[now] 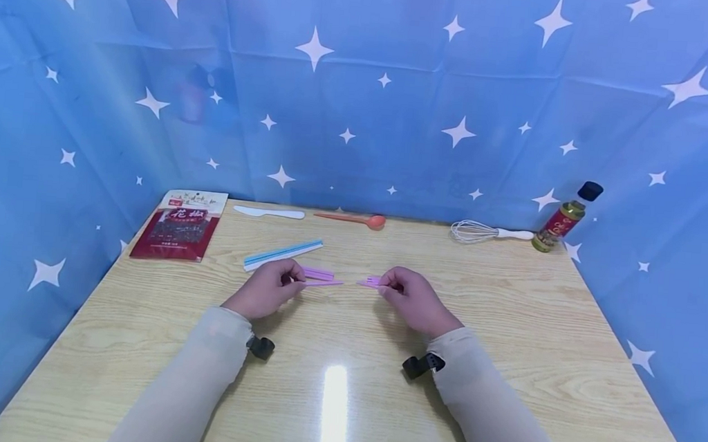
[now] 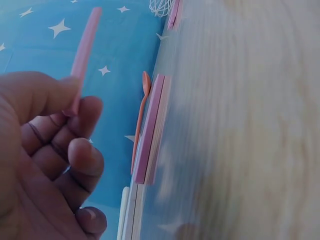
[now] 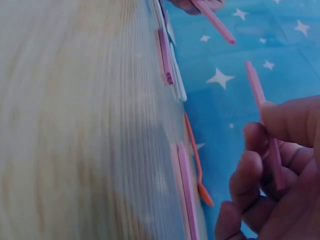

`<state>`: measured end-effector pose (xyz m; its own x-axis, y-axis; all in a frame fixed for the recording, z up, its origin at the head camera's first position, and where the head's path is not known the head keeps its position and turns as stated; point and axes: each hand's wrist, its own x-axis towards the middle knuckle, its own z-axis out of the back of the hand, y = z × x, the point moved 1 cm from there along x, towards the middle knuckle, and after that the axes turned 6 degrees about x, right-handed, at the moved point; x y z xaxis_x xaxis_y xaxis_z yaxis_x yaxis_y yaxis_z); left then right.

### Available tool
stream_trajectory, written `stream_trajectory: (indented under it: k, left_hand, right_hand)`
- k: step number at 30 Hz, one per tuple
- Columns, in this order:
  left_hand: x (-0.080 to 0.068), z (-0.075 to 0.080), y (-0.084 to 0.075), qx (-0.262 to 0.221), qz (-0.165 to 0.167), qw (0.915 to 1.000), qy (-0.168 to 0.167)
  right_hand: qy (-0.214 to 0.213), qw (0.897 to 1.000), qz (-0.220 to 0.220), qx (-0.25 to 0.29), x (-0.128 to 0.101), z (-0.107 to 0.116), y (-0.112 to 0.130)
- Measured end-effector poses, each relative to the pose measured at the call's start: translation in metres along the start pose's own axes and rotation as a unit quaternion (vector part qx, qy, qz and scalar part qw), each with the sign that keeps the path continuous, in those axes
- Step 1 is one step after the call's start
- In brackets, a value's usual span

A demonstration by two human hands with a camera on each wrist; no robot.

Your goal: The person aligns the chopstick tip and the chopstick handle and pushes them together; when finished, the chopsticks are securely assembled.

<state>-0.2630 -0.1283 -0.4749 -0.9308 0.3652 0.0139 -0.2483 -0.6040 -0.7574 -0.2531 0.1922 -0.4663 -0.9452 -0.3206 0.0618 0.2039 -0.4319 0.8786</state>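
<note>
My left hand [image 1: 266,288] pinches a short pink chopstick piece [image 2: 86,47] between thumb and index finger, its free end pointing right. Opposite it, my right hand [image 1: 415,301] pinches another pink chopstick piece [image 3: 256,87], with its narrower end toward the left one. A small gap separates the two ends in the right wrist view. Both pieces are held above the table. Beside the left hand lie more pink pieces [image 1: 320,273], and a further pink piece [image 3: 186,187] lies by the right hand, partly hidden in the head view. Blue and white sticks [image 1: 283,253] lie just behind the left hand.
Along the back of the wooden table [image 1: 502,399] are a red spice packet [image 1: 177,229], a white knife [image 1: 269,212], an orange spoon [image 1: 374,222], a whisk [image 1: 476,232] and an oil bottle [image 1: 561,225]. A blue star-patterned curtain [image 1: 364,97] hangs behind.
</note>
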Motion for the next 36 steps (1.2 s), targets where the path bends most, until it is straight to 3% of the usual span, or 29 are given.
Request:
stream_trajectory:
  k: [15,22,36]
  left_hand:
    - [-0.002,-0.004,-0.005,-0.014,-0.004,0.9999,0.003]
    - [-0.001,-0.005,-0.005,-0.019,-0.019,0.9996,-0.009]
    - [0.000,-0.010,-0.003,-0.041,-0.011,0.9987,-0.030]
  right_hand:
    - [-0.011,0.999,0.012,0.031,-0.002,-0.012,0.008]
    - [-0.011,0.999,0.007,0.036,-0.002,-0.014,0.008]
    - [-0.016,0.999,-0.001,0.048,-0.001,-0.015,0.005]
